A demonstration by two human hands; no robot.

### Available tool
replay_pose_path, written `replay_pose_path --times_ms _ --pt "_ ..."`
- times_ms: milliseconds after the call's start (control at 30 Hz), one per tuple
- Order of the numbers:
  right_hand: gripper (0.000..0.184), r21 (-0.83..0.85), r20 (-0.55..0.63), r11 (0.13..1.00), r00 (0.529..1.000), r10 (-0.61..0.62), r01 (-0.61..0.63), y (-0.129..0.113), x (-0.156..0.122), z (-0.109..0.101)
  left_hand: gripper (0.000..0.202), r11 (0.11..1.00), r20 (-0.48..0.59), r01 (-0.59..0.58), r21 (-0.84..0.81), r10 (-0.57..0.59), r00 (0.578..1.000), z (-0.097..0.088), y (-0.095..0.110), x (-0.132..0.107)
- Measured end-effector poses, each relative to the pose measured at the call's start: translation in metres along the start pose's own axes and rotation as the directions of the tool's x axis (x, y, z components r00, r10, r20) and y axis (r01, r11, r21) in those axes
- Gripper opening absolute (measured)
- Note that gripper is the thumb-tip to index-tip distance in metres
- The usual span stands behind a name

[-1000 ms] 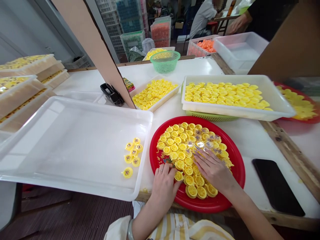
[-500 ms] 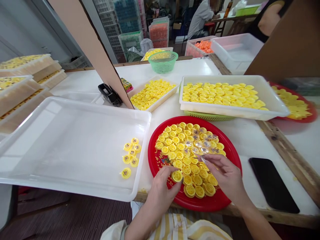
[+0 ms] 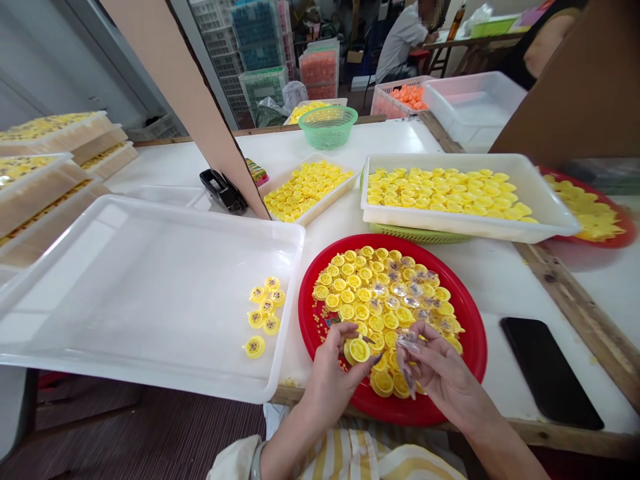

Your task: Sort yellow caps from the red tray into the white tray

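Note:
Between the thumb and fingers of my left hand [image 3: 327, 377] is a small round yellow cup [image 3: 359, 350], its open face turned up. My right hand [image 3: 447, 373] pinches a clear plastic disc [image 3: 408, 335] just to the right of that cup, not touching it. Both hands are over a red round tray [image 3: 473, 307] full of similar yellow cups with small yellow beads among them. Several clear discs with dark prints [image 3: 399, 289] lie on top of the cups there. To the left, a large white tray [image 3: 150, 287] holds several yellow cups with printed faces [image 3: 255, 347].
A black phone [image 3: 550, 370] lies to the right. Behind the red tray are a white bin [image 3: 545, 223] and a smaller tray [image 3: 320, 213], both with yellow pieces. A black stapler-like tool [image 3: 223, 190] sits by a cardboard divider [image 3: 200, 100]. A person [image 3: 400, 43] sits farther back.
My right hand has lifted a clear disc from the pile and come left and nearer to me. My left hand has tilted the yellow cup slightly and raised it a little.

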State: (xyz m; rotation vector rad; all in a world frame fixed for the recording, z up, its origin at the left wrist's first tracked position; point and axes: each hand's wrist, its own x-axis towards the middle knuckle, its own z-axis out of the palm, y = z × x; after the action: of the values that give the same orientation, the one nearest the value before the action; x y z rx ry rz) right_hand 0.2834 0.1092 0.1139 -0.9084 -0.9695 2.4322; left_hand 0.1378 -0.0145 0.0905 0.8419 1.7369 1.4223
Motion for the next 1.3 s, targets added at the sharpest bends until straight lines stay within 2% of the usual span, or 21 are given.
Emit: replay_pose_path --times_ms 133,300,500,767,867,967,1133,1300 --pt "0.024 0.012 0.038 1.0 0.999 0.019 -0.02 -0.001 0.002 -0.001 0.028 0.982 -0.006 -0.156 0.11 0.158 0.987 0.0 -0.004 0.013" --pt "0.023 0.062 -0.019 0.998 1.0 0.015 -0.014 0.002 0.004 -0.003 0.028 0.997 -0.033 -0.069 0.032 0.07 0.997 0.0 -0.006 0.02" --pt "0.026 0.11 -0.173 0.994 0.985 -0.005 0.024 0.005 0.004 -0.007 0.03 0.978 -0.007 -0.167 0.127 0.169 0.986 0.0 -0.003 0.018" --pt "0.031 0.08 -0.236 0.996 0.972 -0.008 0.028 0.003 0.002 -0.009 0.03 0.963 -0.036 -0.175 0.204 0.186 0.982 -0.004 0.006 0.017" --pt "0.029 0.084 -0.227 0.996 0.974 0.014 0.005 0.005 0.002 -0.006 0.03 0.976 -0.032 -0.074 0.206 0.082 0.996 -0.004 0.01 0.015" --pt "0.028 0.106 -0.177 0.994 0.983 0.046 -0.027 0.008 0.002 0.0 0.029 0.991 -0.013 0.035 0.129 -0.034 0.999 0.0 0.012 0.013" --pt "0.032 0.133 -0.092 0.988 0.992 0.087 -0.074 0.007 0.001 0.009 0.035 0.999 -0.014 0.04 0.033 -0.039 0.999 0.004 0.008 0.013" --pt "0.033 0.115 -0.041 0.99 0.996 0.084 -0.079 0.002 -0.002 0.012 0.031 0.998 0.099 0.061 -0.033 -0.058 0.993 0.001 0.007 0.007"
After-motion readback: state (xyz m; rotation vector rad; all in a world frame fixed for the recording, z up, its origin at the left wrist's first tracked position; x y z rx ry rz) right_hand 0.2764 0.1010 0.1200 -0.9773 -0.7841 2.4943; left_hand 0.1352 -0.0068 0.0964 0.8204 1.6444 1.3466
